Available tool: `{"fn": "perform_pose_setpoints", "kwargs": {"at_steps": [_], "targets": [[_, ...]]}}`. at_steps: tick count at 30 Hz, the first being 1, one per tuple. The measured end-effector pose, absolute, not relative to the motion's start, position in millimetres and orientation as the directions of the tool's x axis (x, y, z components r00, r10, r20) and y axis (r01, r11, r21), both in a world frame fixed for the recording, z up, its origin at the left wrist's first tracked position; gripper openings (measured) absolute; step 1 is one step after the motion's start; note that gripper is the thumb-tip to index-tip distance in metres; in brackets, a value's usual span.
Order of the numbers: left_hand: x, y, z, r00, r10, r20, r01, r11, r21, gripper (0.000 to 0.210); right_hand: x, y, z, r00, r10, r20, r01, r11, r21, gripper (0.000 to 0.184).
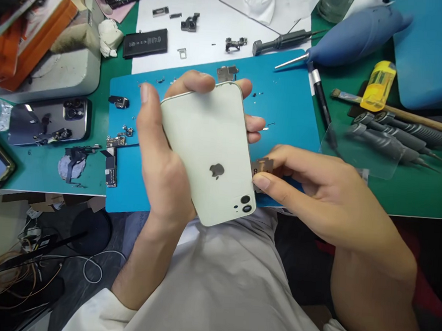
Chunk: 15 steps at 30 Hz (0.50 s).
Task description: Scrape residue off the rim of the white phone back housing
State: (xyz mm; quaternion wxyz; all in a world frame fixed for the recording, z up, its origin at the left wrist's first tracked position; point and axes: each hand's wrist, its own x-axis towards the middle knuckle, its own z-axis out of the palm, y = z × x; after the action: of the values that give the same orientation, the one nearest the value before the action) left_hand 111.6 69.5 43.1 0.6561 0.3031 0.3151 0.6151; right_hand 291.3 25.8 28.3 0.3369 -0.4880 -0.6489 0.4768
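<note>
My left hand [168, 157] is wrapped round a pale green phone [208, 134], its back turned up with the dark apple logo and two camera lenses showing at the lower right. Between the thumb and fingers of my right hand [310, 187] is a small thin metal plate [263, 169] with dark marks. That plate meets the phone's right side edge near the lenses; whether it goes into the seam I cannot tell. Under the hands lies a blue mat [293, 105] bearing small screws, a metal shield piece [227, 73] and a narrow circuit board [111, 167].
A black battery [145, 42] and camera modules [189, 22] lie on white paper at the back. To the right are a blue air blower [354, 36], several grey screwdrivers [389, 139] and a yellow-capped bottle [378, 86]. Another phone [50, 121] rests at left.
</note>
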Motion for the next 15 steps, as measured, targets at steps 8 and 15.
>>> {"fn": "perform_pose_setpoints", "kwargs": {"at_steps": [8, 15], "targets": [[106.6, 58.9, 59.0, -0.058, 0.989, 0.135, -0.533, -0.145, 0.834, 0.055, 283.5, 16.3, 25.7, -0.1, 0.946, 0.307, 0.254, 0.323, -0.912, 0.009], [99.8, 51.8, 53.8, -0.037, 0.999, -0.012, -0.4, -0.004, 0.917, 0.035, 277.7, 6.7, 21.6, 0.052, 0.803, 0.593, 0.477, 0.502, -0.722, 0.033]]}}
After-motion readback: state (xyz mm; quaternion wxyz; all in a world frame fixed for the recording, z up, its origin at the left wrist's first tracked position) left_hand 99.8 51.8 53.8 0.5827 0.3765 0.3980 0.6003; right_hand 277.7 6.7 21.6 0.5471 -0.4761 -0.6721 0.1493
